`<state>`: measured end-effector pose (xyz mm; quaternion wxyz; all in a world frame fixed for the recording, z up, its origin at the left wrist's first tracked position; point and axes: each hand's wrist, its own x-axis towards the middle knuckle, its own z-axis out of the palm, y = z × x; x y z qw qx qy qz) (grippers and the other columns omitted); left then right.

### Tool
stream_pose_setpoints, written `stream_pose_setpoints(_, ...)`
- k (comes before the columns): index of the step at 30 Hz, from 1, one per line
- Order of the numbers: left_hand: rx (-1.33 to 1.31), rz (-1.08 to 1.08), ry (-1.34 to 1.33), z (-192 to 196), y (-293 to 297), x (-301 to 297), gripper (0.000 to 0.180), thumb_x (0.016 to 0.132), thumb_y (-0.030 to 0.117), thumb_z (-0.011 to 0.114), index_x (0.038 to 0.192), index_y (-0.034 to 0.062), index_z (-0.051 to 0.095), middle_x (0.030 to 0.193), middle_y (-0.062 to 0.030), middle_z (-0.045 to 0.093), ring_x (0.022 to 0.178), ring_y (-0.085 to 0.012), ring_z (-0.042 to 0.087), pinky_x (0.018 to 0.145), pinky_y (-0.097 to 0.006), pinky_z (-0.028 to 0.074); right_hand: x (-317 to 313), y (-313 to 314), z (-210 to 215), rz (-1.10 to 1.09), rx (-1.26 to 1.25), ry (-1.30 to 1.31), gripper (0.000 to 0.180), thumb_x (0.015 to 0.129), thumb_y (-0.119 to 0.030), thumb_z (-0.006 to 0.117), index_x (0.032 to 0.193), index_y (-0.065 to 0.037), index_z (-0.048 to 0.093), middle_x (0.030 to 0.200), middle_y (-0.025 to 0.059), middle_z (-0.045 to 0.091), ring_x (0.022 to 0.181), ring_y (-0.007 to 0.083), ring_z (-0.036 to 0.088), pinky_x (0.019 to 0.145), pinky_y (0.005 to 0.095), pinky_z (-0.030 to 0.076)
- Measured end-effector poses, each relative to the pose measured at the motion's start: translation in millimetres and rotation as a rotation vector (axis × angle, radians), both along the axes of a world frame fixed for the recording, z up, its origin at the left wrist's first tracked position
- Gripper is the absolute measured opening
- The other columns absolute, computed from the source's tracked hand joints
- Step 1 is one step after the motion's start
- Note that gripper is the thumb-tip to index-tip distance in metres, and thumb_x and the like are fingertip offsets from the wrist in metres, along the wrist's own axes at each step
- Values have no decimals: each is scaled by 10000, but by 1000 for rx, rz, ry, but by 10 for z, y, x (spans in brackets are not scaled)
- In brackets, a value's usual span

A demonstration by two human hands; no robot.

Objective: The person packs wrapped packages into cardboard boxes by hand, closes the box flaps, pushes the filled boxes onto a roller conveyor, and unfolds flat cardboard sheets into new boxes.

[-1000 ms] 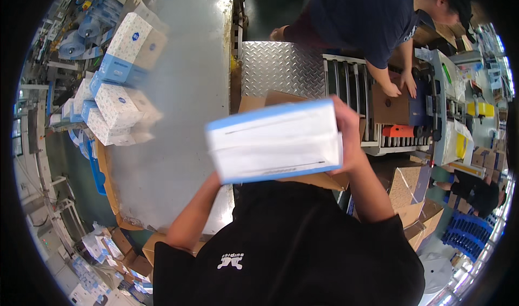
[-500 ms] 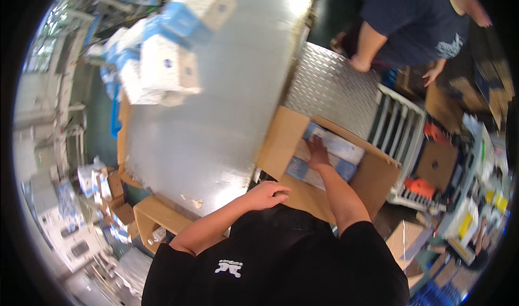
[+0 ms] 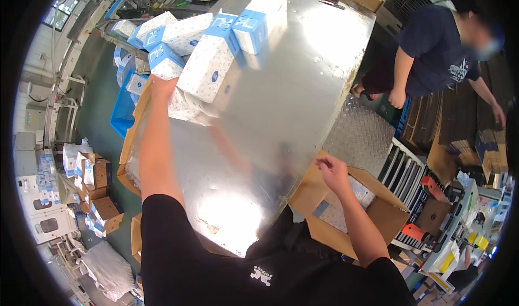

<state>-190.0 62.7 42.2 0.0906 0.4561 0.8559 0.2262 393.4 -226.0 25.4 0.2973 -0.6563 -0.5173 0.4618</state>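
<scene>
Across the metal table, my left hand (image 3: pixel 164 87) touches the near end of a blue-and-white pack (image 3: pixel 165 62); its fingers are largely hidden there. Beside it lies a longer white pack with a blue end (image 3: pixel 208 68), and more such packs (image 3: pixel 188 33) are heaped behind. On my right, my right hand (image 3: pixel 333 172) hovers over the edge of an open cardboard box (image 3: pixel 386 219), fingers loosely bent and apart, holding nothing visible. Inside that box lie patterned white and blue packs (image 3: pixel 332 213).
The shiny metal table (image 3: pixel 281 106) stretches ahead. A co-worker (image 3: pixel 427 52) stands at the far right near stacked flat cartons (image 3: pixel 459 127). A roller conveyor (image 3: pixel 403 165) and a tread-plate surface (image 3: pixel 359 130) lie beyond the box. A blue crate (image 3: pixel 123 111) sits past the table's left edge.
My left hand has gone from near my body forward and left to the packs. My right hand has lifted out of the box. The view has shifted.
</scene>
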Motion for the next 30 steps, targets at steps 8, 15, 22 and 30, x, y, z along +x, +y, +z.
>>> stream_pose_setpoints(8, -72, -821, -205, 121, -667, 1095, 1164, 635, 161, 864, 1595, 52, 213, 1533, -227, 437, 1396, -365, 454, 1153, -415, 381, -1144, 1807, 491, 40, 69, 110, 442, 885, -178, 677, 1305, -52, 625, 1231, 171, 655, 1032, 238, 662, 872, 342, 541)
stream_pose_setpoints(15, 162, -741, 106, 157, -159, 1151, 784, 859, 278, 709, 1545, 122, 363, 1572, -183, 366, 1472, -370, 319, 1179, -520, 290, -1396, 2064, 612, 210, 236, -661, 861, 738, -428, 799, 1502, -248, 444, 1392, 286, 477, 1186, 463, 550, 987, 531, 471)
stream_pose_setpoints(22, -269, -542, 648, 343, 737, 645, 983, 668, 241, 742, 1549, 141, 318, 1305, -191, 601, 1158, -382, 604, 1004, -524, 426, -1288, 1325, 790, -100, -74, -652, 1020, 707, -383, 781, 1566, -178, 271, 1269, 262, 585, 1118, 432, 624, 915, 511, 521)
stream_pose_setpoints(30, -449, -808, -238, 366, -1061, 619, 995, 721, 303, 773, 1560, 58, 299, 1383, -189, 593, 1263, -331, 583, 1056, -446, 456, -1134, 1034, 793, 17, 19, -365, 1164, 709, -350, 832, 1569, 28, 145, 1459, 306, 455, 1278, 418, 548, 1052, 460, 470)
